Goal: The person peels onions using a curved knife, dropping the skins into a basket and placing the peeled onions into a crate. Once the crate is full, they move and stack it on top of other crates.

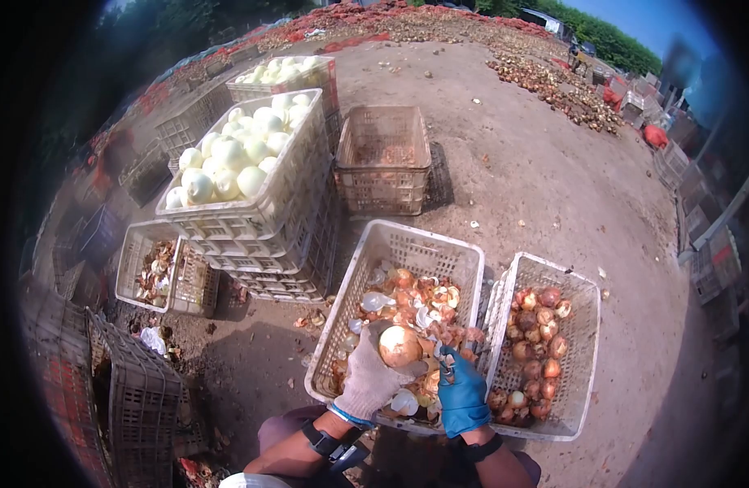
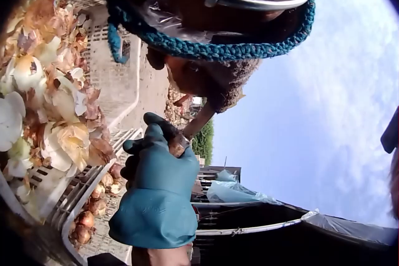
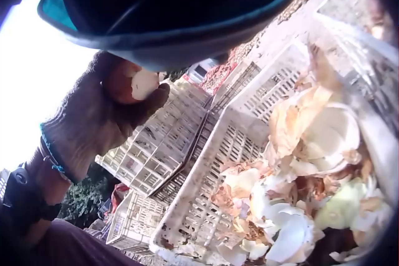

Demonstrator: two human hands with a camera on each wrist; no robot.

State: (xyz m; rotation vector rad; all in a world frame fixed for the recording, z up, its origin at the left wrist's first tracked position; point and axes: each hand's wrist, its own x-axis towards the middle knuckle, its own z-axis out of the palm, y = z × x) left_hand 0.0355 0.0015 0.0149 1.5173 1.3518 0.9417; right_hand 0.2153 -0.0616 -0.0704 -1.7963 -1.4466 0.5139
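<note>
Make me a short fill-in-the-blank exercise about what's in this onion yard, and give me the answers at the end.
1. The left grip holds one round ____.
2. In the head view, the right grip wears a glove colored ____.
3. The heaped onions in the top crate of the tall stack have had their brown skins ____.
4. In the head view, the crate of unpeeled onions stands to the ____ of the crate of peelings.

Missing words: onion; blue; removed; right.

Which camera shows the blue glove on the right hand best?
The left wrist view: the blue glove appears large and nearly whole there. The head view shows it smaller, from above. The right wrist view shows mainly its cuff, close up across the top.
</note>
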